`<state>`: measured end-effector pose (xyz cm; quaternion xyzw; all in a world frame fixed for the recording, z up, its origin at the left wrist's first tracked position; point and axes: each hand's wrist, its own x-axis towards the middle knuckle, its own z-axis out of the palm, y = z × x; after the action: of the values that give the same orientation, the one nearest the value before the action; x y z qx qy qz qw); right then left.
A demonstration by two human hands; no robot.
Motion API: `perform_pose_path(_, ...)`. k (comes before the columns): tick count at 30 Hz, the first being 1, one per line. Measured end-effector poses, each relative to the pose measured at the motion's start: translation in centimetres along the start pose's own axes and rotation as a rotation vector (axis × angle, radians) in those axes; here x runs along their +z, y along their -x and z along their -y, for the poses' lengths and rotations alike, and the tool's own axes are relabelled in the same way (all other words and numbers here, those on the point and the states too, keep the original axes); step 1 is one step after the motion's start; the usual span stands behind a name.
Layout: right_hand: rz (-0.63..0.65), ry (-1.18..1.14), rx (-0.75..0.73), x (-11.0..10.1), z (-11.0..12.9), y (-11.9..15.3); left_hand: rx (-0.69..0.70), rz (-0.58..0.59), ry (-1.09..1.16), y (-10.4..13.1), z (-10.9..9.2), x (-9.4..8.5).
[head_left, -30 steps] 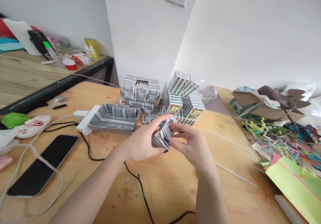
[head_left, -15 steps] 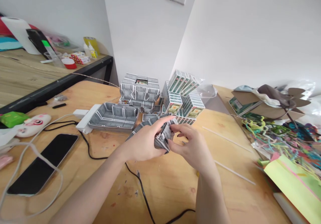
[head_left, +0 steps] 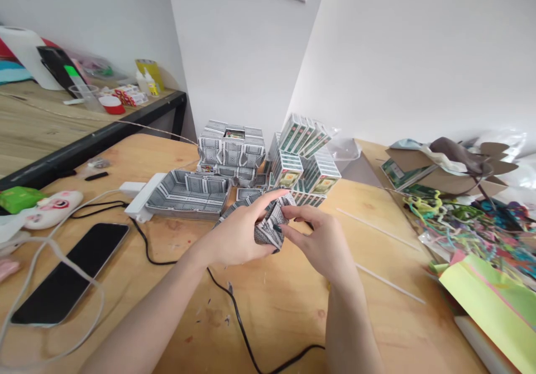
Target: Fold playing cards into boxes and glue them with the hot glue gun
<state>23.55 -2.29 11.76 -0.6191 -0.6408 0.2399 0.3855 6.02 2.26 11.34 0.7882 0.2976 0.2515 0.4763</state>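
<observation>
My left hand [head_left: 237, 234] is wrapped round a structure of folded playing cards [head_left: 271, 223] with grey patterned backs. Thumb and forefinger of my right hand [head_left: 316, 234] pinch a card at its right side. Part of the folded piece is hidden behind my left hand. Beyond it stands an open tray built from the same cards [head_left: 188, 195]. A closed box-like card model [head_left: 231, 150] with a small gap on top is behind that. Stacked card boxes [head_left: 288, 167], green and white, rise to its right.
A phone [head_left: 71, 273] and white cable lie on the left, near a white power strip [head_left: 146, 195]. A black cord [head_left: 238, 312] crosses the front. Two thin white sticks [head_left: 389, 282] are at right, beside colourful pipe cleaners [head_left: 464, 223] and yellow paper [head_left: 494, 301].
The view has shifted slightly. My right fingers have closed into a tighter pinch on the card's edge, while my left hand keeps its hold.
</observation>
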Motion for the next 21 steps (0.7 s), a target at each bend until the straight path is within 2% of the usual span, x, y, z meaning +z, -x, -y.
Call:
perform_pose_path(6, 0.016, -0.073, 0.064, 0.2, 0.2, 0.2, -0.016, 0.01, -0.004, 0.0, 0.1, 0.0)
perform_pose_path(14, -0.088, 0.046, 0.036, 1.0, 0.9, 0.5, 0.001, -0.012, 0.024, 0.0, 0.1, 0.0)
perform_pose_path(21, -0.083, 0.063, -0.067, 0.9, 0.8, 0.5, 0.027, -0.02, 0.0, -0.1, 0.3, -0.3)
